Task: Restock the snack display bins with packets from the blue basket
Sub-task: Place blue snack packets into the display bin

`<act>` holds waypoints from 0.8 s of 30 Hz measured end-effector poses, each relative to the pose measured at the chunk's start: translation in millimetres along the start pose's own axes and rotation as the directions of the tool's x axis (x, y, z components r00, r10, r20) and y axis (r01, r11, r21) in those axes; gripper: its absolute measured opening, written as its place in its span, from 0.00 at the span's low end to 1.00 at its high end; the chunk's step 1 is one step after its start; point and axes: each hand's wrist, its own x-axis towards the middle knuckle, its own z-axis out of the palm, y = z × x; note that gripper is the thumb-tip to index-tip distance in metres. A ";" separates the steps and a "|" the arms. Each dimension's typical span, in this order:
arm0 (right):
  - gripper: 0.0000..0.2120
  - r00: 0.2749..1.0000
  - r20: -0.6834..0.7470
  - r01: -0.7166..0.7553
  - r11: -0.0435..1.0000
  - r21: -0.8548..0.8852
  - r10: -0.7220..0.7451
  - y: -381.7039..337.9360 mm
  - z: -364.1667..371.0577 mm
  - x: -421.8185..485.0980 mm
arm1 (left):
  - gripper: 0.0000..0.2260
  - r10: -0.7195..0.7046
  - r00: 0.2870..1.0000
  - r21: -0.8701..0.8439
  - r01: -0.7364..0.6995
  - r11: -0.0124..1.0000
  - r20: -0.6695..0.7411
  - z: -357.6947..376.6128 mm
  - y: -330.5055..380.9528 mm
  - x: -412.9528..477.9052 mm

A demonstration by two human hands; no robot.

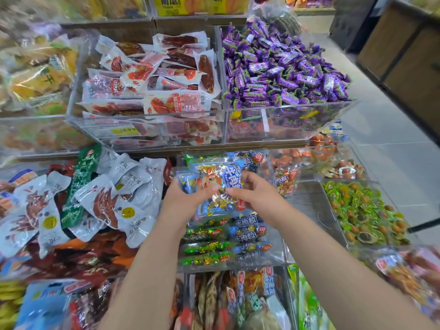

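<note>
**Stepped shelf, clear bins**

A wooden shelf (pixel 238 146) carries clear bins (pixel 147 129) side by side on two steps. Above, one bin holds red sausage packets (pixel 166 75), and the next holds purple sweets (pixel 281 65) heaped over its rim. Below lie white and green pouches (pixel 123 186), then blue and green packets (pixel 228 239), then green-wrapped snacks (pixel 362 210).

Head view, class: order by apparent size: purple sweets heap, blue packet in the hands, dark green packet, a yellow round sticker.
1. purple sweets heap
2. blue packet and dark green packet: too alike to rank
3. yellow round sticker
</note>
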 end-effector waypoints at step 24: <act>0.29 0.958 0.135 0.113 -0.097 -0.989 -0.254 -26.8 -21.6 70.0 | 0.15 -0.049 0.997 0.128 0.055 0.990 -0.053 -14.6 -7.1 -4.8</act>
